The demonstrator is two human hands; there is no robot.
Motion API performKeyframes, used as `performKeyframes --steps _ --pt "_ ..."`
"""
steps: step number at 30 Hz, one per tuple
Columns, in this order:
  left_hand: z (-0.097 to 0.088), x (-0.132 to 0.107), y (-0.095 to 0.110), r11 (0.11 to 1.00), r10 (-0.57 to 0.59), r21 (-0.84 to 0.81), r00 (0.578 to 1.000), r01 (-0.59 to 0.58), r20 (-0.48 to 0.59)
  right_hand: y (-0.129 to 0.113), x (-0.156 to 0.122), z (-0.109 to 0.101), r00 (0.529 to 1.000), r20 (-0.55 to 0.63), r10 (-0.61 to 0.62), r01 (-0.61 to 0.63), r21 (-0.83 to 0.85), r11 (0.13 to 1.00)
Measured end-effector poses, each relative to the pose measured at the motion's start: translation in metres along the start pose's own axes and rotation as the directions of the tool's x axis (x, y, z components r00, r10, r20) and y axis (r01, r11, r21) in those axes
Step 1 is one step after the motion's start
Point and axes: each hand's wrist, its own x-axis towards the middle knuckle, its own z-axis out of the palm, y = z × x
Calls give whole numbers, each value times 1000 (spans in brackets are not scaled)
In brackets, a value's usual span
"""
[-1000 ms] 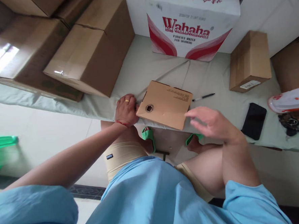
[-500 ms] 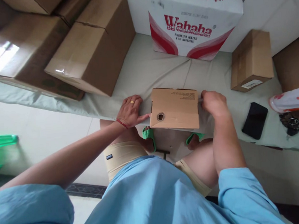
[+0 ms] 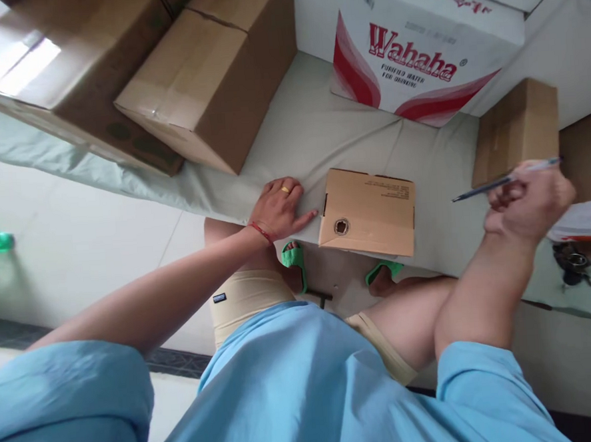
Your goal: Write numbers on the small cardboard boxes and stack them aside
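Note:
A small brown cardboard box point(image 3: 375, 209) lies near the front edge of the cloth-covered table point(image 3: 319, 113), with a round hole at its lower left and fine print at its upper right. My left hand point(image 3: 279, 208) rests flat on the cloth just left of the box, fingers apart, holding nothing. A ring and a red cord bracelet are on it. Out to the right, my right hand point(image 3: 529, 197) is raised and closed around a pen point(image 3: 488, 186), whose dark tip points left. That hand is apart from the small box and hides part of the things behind it.
Large brown cartons point(image 3: 206, 73) stand at the back left. A white and red Wahaha water carton point(image 3: 415, 53) is behind the box, with a smaller brown carton point(image 3: 515, 127) to its right. Keys point(image 3: 572, 261) lie at the right, beside a white patterned item point(image 3: 588, 220).
My right hand has moved from the small box's right side to the far right and up, now showing a pen. My left hand remains beside the box. The view has shifted.

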Motion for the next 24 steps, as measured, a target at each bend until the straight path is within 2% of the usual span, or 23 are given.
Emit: performKeyframes --steps 2,3,5,7,10,12,15,17,19,24 --pt "0 0 1 1000 -5 -21 1000 5 -8 -12 -4 15 980 -192 59 -15 222 975" --pt "0 0 1 1000 -9 -28 1000 9 -9 -18 -7 27 965 -238 110 -30 318 948" --pt "0 0 2 1000 -12 -27 1000 11 -10 -28 -12 58 983 -115 146 -83 428 900" --pt "0 0 2 1000 -12 -14 1000 12 -6 -32 -17 90 998 -15 66 -52 462 885" --pt "-1 -1 3 1000 -22 -19 1000 22 0 -30 -29 127 997 42 -63 40 402 915" --pt "-1 -1 3 998 -36 -47 999 35 -3 -27 -38 143 992 72 -100 68 350 934" --pt "0 -2 3 997 -42 -61 999 41 -11 -24 -49 155 987 150 -62 10 325 946" --pt "0 -2 3 998 -36 -46 999 36 -18 -24 -52 157 968 249 -18 -56 288 956" --pt "0 -2 3 999 -34 -33 999 33 -23 -26 -51 158 947 320 -13 -63 225 972" --pt "-1 -2 4 998 -38 -42 999 38 -4 -29 -47 157 958 282 -54 39 58 998"
